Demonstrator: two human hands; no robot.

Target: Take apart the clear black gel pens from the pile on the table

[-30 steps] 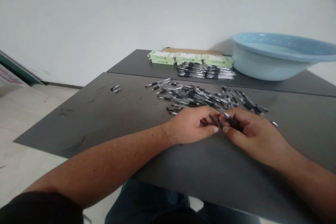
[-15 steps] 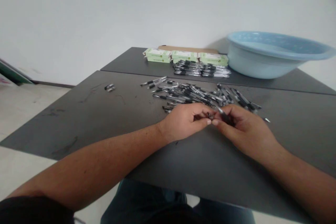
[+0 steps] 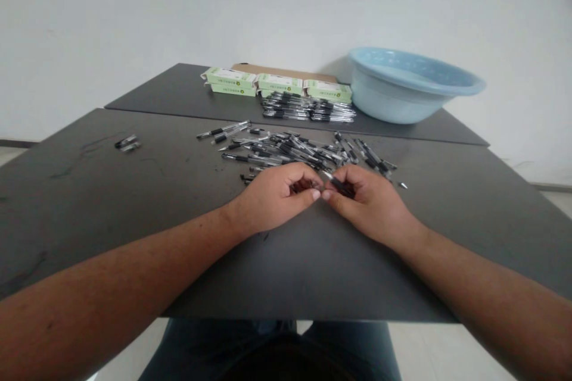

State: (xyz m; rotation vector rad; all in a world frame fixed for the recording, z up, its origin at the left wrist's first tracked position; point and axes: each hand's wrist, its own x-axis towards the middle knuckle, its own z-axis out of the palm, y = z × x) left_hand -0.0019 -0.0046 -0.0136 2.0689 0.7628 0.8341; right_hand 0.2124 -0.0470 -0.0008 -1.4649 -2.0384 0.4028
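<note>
Just in front of a loose pile of black-and-clear pens (image 3: 290, 147), my two hands meet at the fingertips. My right hand (image 3: 373, 201) is closed round a pen (image 3: 340, 185), its black grip and pale tip showing between thumb and fingers. Thumb and forefinger of my left hand (image 3: 272, 195) are pinched together, touching or nearly touching the right fingertips. Whatever lies in that left pinch is mostly hidden and too small to name.
Green-and-white boxes (image 3: 280, 84) stand in a row at the back, with stacked pens (image 3: 330, 112) before them. A light blue basin (image 3: 397, 98) is at the back right. Pen caps (image 3: 128, 143) lie at the left. A tip-like piece (image 3: 403, 185) lies at the right.
The camera has turned to the right, so everything appears further left. Both hands stay together by the pile, and the pen remains in my right hand.
</note>
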